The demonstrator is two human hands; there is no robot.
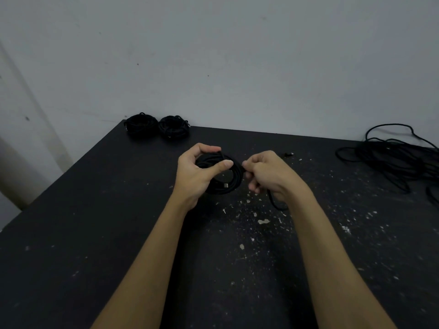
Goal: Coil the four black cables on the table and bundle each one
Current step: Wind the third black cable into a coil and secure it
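Both of the person's hands are raised just above the middle of the black table (71, 245), working on one coiled black cable (228, 179). The left hand (197, 172) grips the left side of the coil, with the thumb lying across the front of the loops and the fingers curled over the top, so the coil stands tilted toward the camera. A small metal connector (225, 185) shows on the lower part of the coil. The right hand (266, 174) is closed on the coil's right edge, with thumb and forefinger pinched on the cable where it leaves the loops. A short loose tail (275, 203) of the same cable hangs from under this hand down toward the table. At the far left corner of the table, against the grey wall (237, 55), lie two coiled cable bundles (156, 125) side by side and touching. At the far right edge of the table a loose cable (394, 160) lies in an untidy heap of loops, well apart from the hands. A small dark plug end (289, 154) lies on the table just beyond the right hand; which cable it belongs to cannot be told. The table surface near the hands is speckled with pale chips and scuffs (262, 221).
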